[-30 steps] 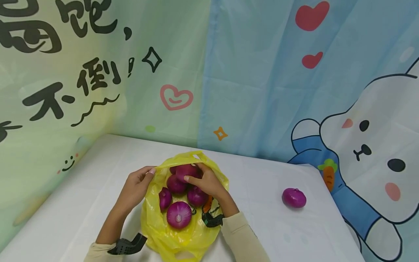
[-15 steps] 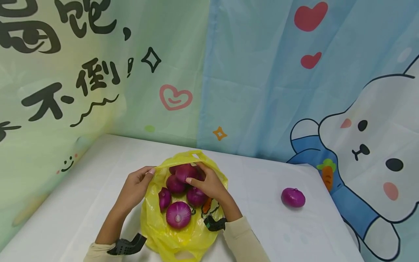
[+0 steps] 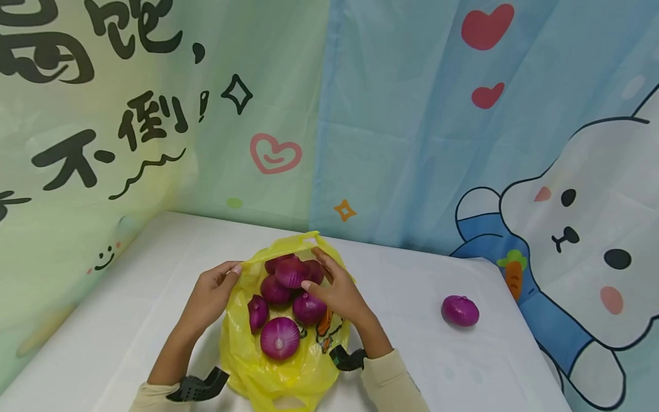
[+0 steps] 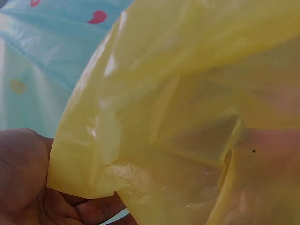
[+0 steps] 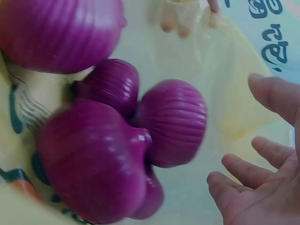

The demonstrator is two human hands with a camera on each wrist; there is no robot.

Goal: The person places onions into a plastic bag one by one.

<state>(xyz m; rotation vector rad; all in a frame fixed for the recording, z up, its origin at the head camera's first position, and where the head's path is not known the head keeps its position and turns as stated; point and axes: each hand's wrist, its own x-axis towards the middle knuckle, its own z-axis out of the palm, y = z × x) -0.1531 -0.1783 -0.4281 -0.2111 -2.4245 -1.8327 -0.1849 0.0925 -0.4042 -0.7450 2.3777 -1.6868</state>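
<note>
A yellow plastic bag [image 3: 306,377] lies spread with its mouth gaping, and several red onions [image 3: 280,338] sit inside. My left hand [image 3: 210,294] pinches the bag's left rim between thumb and fingers; in the left wrist view the yellow film [image 4: 140,108] hangs from that hand. Over the bag's right side, my right hand [image 3: 344,292] has its fingers spread and grips nothing. The right wrist view shows that hand [image 5: 267,187] beside the clustered onions [image 5: 91,161], its fingertips apart from them.
One more red onion [image 3: 460,311] rests alone on the white tablecloth [image 3: 412,366], right of the bag. A printed curtain [image 3: 391,143] with hearts and a bear stands behind the table. Black wrist cameras [image 3: 198,387] sit on both forearms.
My right hand has released a red onion onto the pile inside the bag and drawn back up and to the right, fingers spreading. The left hand keeps its hold on the rim.
</note>
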